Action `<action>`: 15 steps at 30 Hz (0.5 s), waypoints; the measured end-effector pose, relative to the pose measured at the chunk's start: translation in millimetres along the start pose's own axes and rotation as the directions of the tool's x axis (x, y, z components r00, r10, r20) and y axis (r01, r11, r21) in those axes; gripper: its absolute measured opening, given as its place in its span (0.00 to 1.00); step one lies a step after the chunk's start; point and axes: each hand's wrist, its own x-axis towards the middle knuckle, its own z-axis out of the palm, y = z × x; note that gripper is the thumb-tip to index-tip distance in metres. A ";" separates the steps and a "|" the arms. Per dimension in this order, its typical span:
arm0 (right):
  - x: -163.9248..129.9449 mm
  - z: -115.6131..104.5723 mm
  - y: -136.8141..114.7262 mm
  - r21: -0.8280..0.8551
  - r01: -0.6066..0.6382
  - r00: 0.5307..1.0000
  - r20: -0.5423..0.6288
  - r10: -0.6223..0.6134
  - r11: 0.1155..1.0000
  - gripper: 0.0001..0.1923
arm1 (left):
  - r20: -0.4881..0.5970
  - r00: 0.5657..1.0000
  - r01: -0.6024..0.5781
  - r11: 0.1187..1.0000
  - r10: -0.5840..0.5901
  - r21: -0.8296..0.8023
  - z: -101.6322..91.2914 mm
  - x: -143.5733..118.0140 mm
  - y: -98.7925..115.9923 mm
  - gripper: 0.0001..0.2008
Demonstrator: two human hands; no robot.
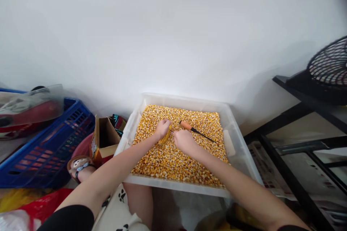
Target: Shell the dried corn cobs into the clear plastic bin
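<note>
My left hand (162, 128) is closed around an ear of corn (165, 138), whose yellow side shows below the fingers. Close beside it, my right hand (184, 140) makes a fist around a thin pointed tool (171, 131). The tool's tip meets the ear; its handle is hidden in the fist. Both hands are over loose corn kernels (173, 166) that cover the bottom of a translucent plastic bin (244, 158). On the kernels, just beyond my right hand, lies a screwdriver-like tool (185, 125) with an orange handle and a dark shaft.
A white wall (173, 36) rises behind the bin. To the left are an open cardboard box (108, 149) and a blue plastic basket (48, 151) with items on it. On the right, a black metal rack (282, 166) carries a black fan (329, 63).
</note>
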 end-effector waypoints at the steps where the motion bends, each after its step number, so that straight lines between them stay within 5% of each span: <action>1: 0.3 0.0 1.8 0.005 0.013 1.000 -0.008 -0.013 1.000 0.15 | -0.005 1.000 -0.013 1.000 0.013 0.014 0.1 -0.4 -0.3 0.12; 8: -1.1 4.0 -4.0 -0.136 0.139 0.990 -0.007 -0.141 0.981 0.14 | -0.015 0.999 -0.032 0.995 0.034 0.096 -1.0 -0.8 -0.3 0.13; 15: 1.5 -3.2 1.8 -0.093 0.126 0.992 0.013 -0.126 0.988 0.12 | 0.010 0.999 -0.052 0.993 0.051 0.103 -0.2 -3.3 3.1 0.13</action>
